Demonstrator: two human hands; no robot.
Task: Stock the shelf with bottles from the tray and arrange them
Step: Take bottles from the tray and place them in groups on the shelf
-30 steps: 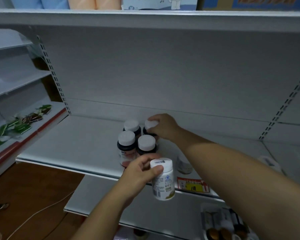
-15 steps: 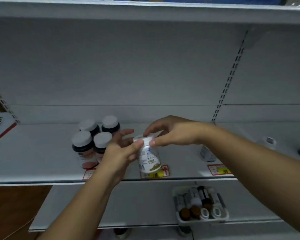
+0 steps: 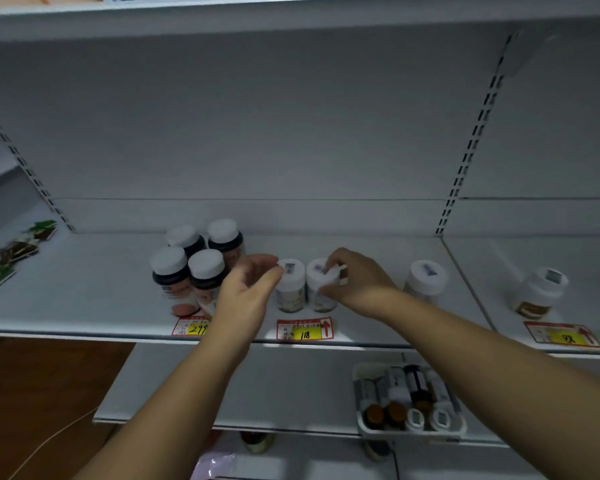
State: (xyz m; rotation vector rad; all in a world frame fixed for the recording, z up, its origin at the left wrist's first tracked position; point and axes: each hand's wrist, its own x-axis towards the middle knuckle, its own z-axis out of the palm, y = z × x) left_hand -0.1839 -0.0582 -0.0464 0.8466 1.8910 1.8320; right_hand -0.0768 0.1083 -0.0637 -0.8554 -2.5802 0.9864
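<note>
The shelf (image 3: pixel 84 299) is a flat, smooth white metal board with slotted uprights behind it. Below, a white plastic tray (image 3: pixel 409 429) holds bottles lying on their sides. Four dark, round bottles (image 3: pixel 187 271) with white caps stand clustered at the left. Beside them two white cylindrical bottles stand upright and touching, long axes vertical, caps up, above the 18 price tag (image 3: pixel 305 329). Half a second ago both hands held one white bottle in the air; now it stands on the shelf. The left hand (image 3: pixel 246 292) has loose, released fingers just touching the left white bottle (image 3: pixel 291 289). The right hand (image 3: pixel 357 282) pinches the cap of the right white bottle (image 3: pixel 321 289).
</note>
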